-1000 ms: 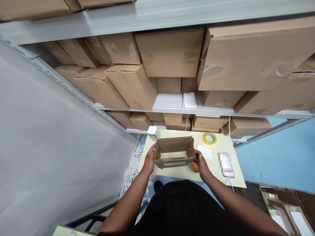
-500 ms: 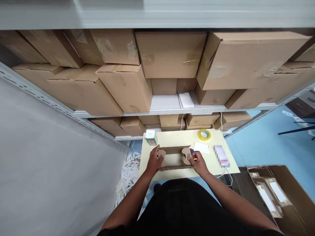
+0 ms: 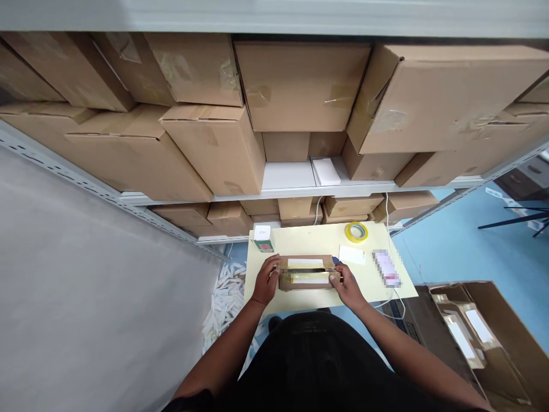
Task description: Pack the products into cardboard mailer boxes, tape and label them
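Observation:
A small cardboard box (image 3: 285, 283) lies on the pale yellow table, its two long top flaps folded inward with a narrow dark gap between them. A white label and clear tape span the flaps. My left hand (image 3: 266, 280) grips the box's left end, thumb toward the top. At the right end, my right hand (image 3: 347, 286) holds the box with its fingers at the flap edges. A dark blue object (image 3: 336, 260) shows just behind the right fingertips; I cannot tell whether it is held or lying there.
Behind the box stand a small white-and-green carton (image 3: 263, 239) and a yellow tape roll (image 3: 356, 232). A white card (image 3: 351, 254) and a phone (image 3: 386, 268) lie to the right. Shelves of cartons (image 3: 302, 86) rise beyond the table (image 3: 412, 290). A large open carton (image 3: 506, 326) sits lower right.
The box's long flaps have folded inward over the end flaps, bringing the label and tape into view. Both hands stay at the box's ends. The orange bit by my right hand no longer shows.

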Available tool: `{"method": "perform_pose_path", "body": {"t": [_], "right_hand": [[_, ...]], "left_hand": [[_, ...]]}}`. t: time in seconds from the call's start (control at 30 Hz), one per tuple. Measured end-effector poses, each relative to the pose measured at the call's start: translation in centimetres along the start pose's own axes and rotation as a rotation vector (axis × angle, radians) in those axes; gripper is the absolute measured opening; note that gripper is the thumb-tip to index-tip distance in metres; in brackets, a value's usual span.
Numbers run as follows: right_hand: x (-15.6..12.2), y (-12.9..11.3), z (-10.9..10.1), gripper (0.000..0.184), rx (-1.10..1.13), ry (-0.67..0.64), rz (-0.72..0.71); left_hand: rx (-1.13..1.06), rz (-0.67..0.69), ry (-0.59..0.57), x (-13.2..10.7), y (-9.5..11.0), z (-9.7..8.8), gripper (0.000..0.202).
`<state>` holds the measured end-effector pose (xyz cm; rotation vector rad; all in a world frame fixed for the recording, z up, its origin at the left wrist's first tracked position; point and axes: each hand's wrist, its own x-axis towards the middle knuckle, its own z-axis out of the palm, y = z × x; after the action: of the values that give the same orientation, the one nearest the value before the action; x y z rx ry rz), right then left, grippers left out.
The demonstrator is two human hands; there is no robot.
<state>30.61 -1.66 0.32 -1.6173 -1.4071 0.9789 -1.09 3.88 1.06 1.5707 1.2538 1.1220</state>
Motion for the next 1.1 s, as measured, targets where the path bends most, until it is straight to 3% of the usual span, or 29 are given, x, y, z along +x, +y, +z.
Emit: {"method": "perform_pose_path", "body": {"t": [0.13,0.3,0.43,0.53,0.63,0.73,0.83,0.9,0.97,1.1], "right_hand": [[0.9,0.8,1.9,0.044,-0.131,0.073,-0.046],[1.2,1.5,1.9,0.044,-0.262,0.076,-0.102],[1.3,1.0,2.2,0.044,-0.337,0.104,-0.114],[1.7,0.4,2.1,0.033,-0.397,0.054,-0.214],[1.8,1.1,0.6,0.031,-0.387,0.026,-0.262],[1.6,3.8,-2.1,0.036,-0.462,0.072,-0.136],[2.1,7.0,-4.1,0.044,-0.702,0.034,0.155],[3.1,8.7,-4.3,0.048,-0.789,-0.111,0.357],[4.4,9.7,-3.8,0.042,-0.8,-0.235,0.479],[6.0,10.2,-2.9,0.029,-0.78,-0.289,0.512]], "left_hand": [[0.1,-0.008,0.001,-0.9,0.0,0.3,0.034],[0.331,0.015,0.046,-1.6,-1.0,1.4,0.033],[0.494,0.076,0.034,-1.3,-0.4,1.7,0.026],[0.68,0.168,-0.047,-0.7,0.8,2.0,0.022],[0.822,0.229,-0.148,-0.3,2.0,2.6,0.028],[0.947,0.21,-0.165,-0.2,2.8,3.4,0.028],[1.053,0.21,-0.264,0.0,3.3,3.9,0.027],[1.069,0.215,-0.342,0.2,3.6,4.1,0.028],[1.058,0.188,-0.348,0.5,3.9,4.4,0.026],[0.971,0.119,-0.232,0.2,4.6,5.2,0.018]]}}
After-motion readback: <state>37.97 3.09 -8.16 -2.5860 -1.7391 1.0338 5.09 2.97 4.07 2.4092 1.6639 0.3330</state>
